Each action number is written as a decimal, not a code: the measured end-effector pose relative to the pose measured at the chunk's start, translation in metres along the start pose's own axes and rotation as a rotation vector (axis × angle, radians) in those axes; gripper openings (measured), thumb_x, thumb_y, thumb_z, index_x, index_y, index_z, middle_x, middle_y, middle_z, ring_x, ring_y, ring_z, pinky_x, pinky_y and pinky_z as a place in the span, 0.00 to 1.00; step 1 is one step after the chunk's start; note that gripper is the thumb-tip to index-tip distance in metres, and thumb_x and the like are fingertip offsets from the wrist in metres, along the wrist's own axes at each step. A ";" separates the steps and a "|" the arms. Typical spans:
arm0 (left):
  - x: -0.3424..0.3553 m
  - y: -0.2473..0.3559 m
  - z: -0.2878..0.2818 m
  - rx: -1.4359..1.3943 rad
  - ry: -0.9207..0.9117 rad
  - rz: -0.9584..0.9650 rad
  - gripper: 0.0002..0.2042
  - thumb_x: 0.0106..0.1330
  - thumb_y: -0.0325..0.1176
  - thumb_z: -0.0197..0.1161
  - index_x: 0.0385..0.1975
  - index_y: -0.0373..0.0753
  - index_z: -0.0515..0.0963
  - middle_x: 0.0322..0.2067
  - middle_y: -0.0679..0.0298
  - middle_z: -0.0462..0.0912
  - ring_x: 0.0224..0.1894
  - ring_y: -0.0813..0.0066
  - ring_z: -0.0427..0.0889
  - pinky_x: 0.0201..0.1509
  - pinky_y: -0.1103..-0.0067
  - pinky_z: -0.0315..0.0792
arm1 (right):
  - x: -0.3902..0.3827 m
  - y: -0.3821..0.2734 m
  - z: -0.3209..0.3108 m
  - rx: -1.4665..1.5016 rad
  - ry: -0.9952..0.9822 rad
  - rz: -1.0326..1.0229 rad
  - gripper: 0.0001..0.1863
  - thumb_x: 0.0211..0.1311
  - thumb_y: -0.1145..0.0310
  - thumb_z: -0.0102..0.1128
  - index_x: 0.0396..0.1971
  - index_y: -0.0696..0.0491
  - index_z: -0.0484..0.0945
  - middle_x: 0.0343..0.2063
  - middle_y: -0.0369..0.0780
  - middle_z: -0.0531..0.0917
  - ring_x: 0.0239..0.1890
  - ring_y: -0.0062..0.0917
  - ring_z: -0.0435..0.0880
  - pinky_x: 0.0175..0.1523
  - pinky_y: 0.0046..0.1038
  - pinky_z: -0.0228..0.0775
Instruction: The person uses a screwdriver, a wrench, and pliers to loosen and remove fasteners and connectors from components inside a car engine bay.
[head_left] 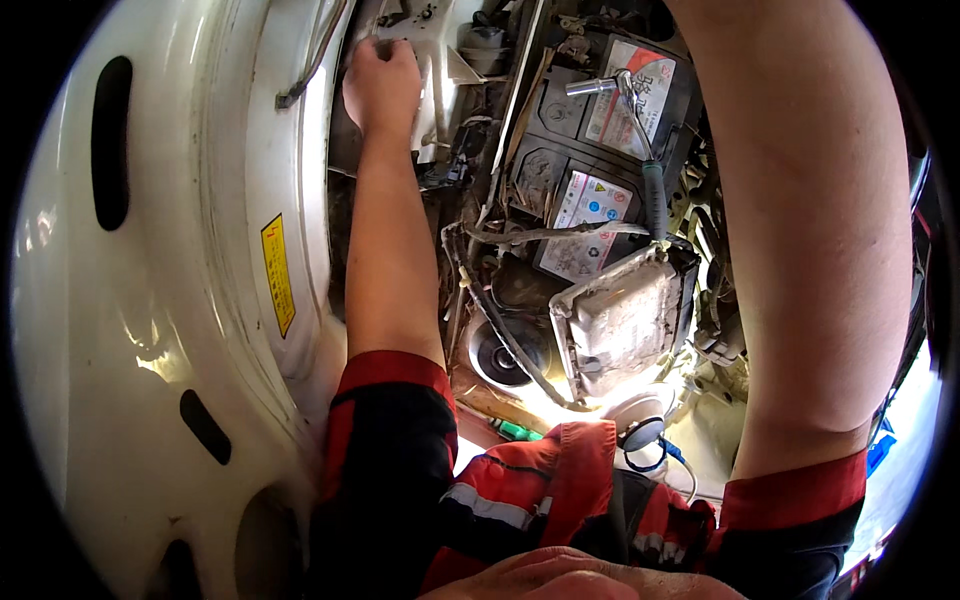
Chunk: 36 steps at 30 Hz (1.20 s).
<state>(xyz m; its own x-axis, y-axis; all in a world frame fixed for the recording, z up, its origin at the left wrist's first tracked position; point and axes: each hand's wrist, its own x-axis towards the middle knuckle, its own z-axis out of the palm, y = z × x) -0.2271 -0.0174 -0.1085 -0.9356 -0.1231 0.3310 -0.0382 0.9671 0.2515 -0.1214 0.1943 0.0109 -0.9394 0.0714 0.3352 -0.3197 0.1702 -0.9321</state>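
My left hand (383, 88) reaches into the engine bay at the upper left, by a pale metal panel (432, 75). Its fingers curl closed, and whatever they hold, if anything, is hidden under them. My right forearm (815, 220) runs up the right side and out past the top edge, so my right hand is out of sight. Between the arms, a ratchet wrench (653, 195) with a socket on its head lies across a dark battery (560, 105) with labels on top. Neither arm touches the wrench.
A white body panel (160, 300) with a yellow sticker (278, 275) fills the left. Below the battery sit a dusty box-shaped cover (615, 320), a loose wiring harness (500, 325) and a round dark part (505, 355). A bright lamp (640, 425) shines near my clothing.
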 end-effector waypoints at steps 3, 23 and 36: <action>-0.001 0.003 -0.002 -0.003 -0.025 -0.012 0.24 0.64 0.48 0.55 0.54 0.39 0.79 0.51 0.51 0.84 0.53 0.50 0.82 0.58 0.64 0.74 | 0.007 0.001 0.000 0.027 -0.005 -0.003 0.11 0.58 0.75 0.57 0.41 0.60 0.77 0.30 0.54 0.81 0.30 0.49 0.83 0.38 0.41 0.78; -0.001 0.009 0.007 0.070 -0.092 -0.017 0.27 0.64 0.49 0.52 0.58 0.40 0.77 0.52 0.50 0.83 0.55 0.49 0.81 0.59 0.62 0.73 | 0.003 -0.001 -0.018 0.165 -0.006 0.054 0.05 0.60 0.75 0.57 0.32 0.61 0.76 0.26 0.52 0.81 0.29 0.44 0.83 0.39 0.37 0.77; 0.008 -0.014 0.015 0.119 -0.083 0.040 0.26 0.65 0.50 0.51 0.56 0.39 0.78 0.52 0.47 0.82 0.55 0.48 0.80 0.60 0.62 0.72 | -0.014 -0.011 -0.025 0.212 0.043 0.326 0.08 0.61 0.72 0.58 0.33 0.62 0.78 0.24 0.50 0.81 0.28 0.42 0.83 0.39 0.35 0.76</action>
<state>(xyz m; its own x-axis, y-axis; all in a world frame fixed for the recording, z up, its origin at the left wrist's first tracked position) -0.2390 -0.0282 -0.1230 -0.9628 -0.0698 0.2609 -0.0371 0.9910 0.1285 -0.1017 0.2157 0.0193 -0.9914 0.1297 0.0183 -0.0282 -0.0752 -0.9968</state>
